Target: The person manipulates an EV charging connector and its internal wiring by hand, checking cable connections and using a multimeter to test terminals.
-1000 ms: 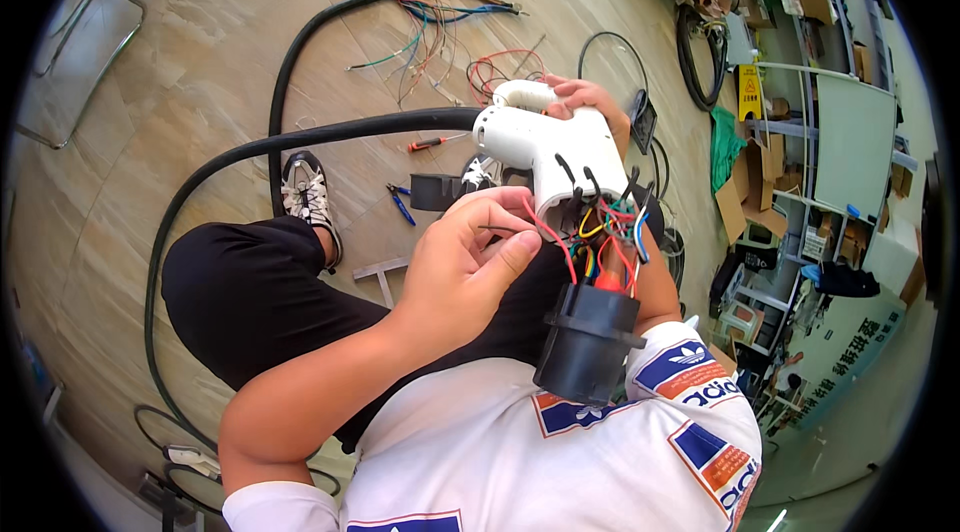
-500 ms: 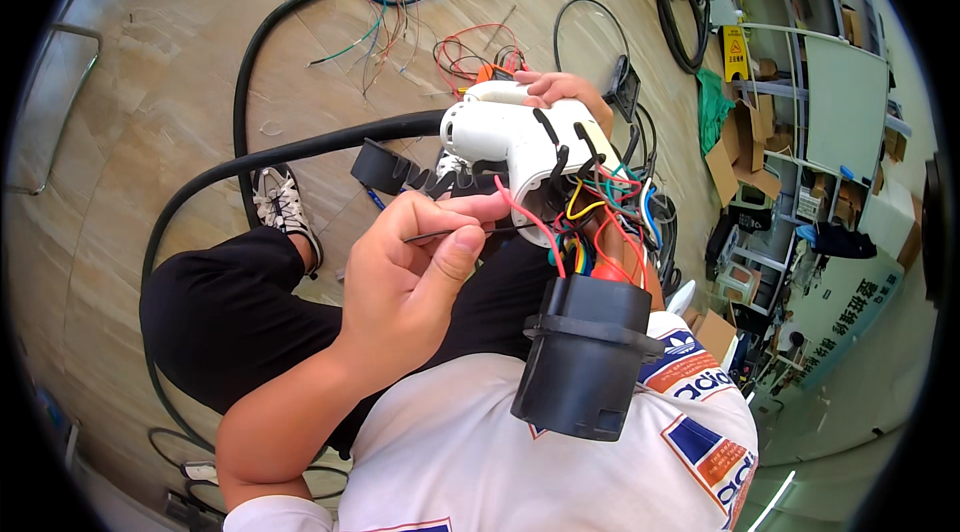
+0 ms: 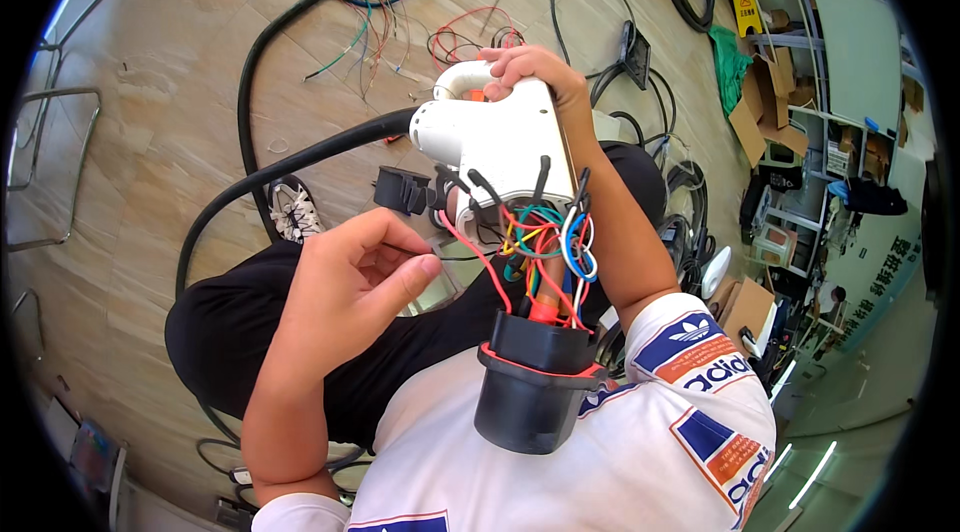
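Overhead, right hand (image 3: 535, 82) gripping white housing (image 3: 495, 137)

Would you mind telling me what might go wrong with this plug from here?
The black plug head hangs only by the coloured wires from the white handle, so they may strain or pull loose. The left hand pinches one thin wire, which could snap. Only the right hand supports the handle.

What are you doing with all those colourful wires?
A person sits on the floor with a big plug taken apart. The right hand grips the white handle shell. The left hand pinches a thin wire by the coloured wires, which run down into the black connector head. A thick black cable leads off across the floor.
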